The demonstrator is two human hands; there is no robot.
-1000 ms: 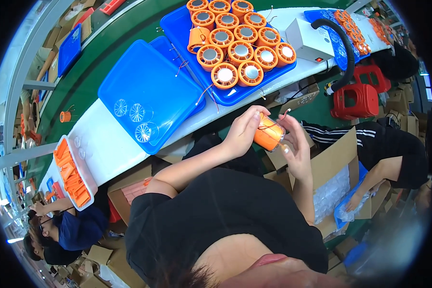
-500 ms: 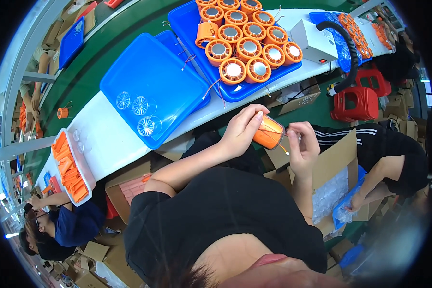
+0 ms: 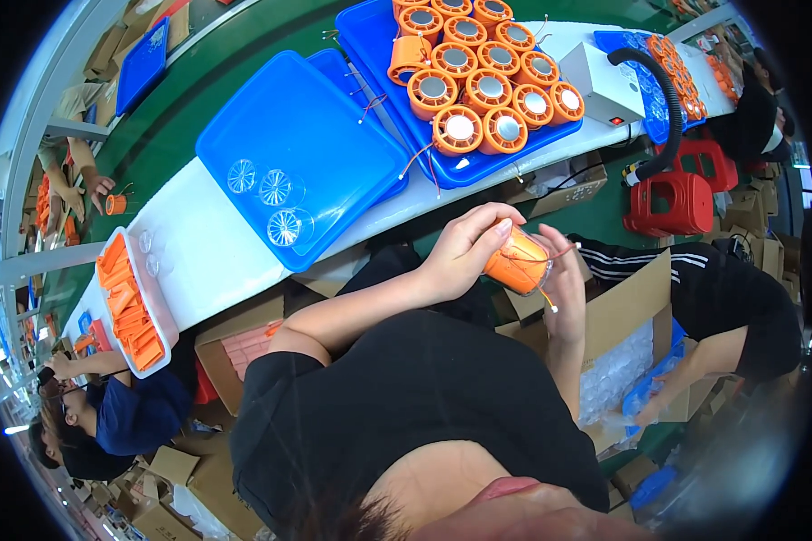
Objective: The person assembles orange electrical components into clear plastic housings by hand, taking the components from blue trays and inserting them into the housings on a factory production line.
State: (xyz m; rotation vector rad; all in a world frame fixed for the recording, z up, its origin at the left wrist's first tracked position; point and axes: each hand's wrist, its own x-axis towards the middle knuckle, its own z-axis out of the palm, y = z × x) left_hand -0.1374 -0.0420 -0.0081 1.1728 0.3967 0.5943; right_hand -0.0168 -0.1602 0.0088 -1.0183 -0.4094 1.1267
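My left hand (image 3: 467,251) is closed around an orange cylindrical housing (image 3: 517,262), its thumb lying along the top. The housing is tilted, with a clear rim at its right end. Thin wires with small white connectors (image 3: 553,308) stick out from it. My right hand (image 3: 565,287) curls its fingers against the clear-rimmed end, behind the wires; its thumb is hard to make out. Beyond my hands, a blue tray (image 3: 534,149) bears several orange round units with silver discs and loose wires. Left of it, another blue tray (image 3: 334,153) carries three clear ribbed caps (image 3: 275,187).
A white bin (image 3: 158,335) of orange parts stands at the table's left end. Behind the full tray are a white box (image 3: 600,83) and a black hose (image 3: 669,99). Open cartons (image 3: 636,302) and red stools (image 3: 668,206) are at right. Other people work on both sides.
My right hand has gone from pinching near the wires to resting its fingers against the housing's end. The housing has shifted slightly right and down. At far left, another person's hand now reaches beside an orange unit.
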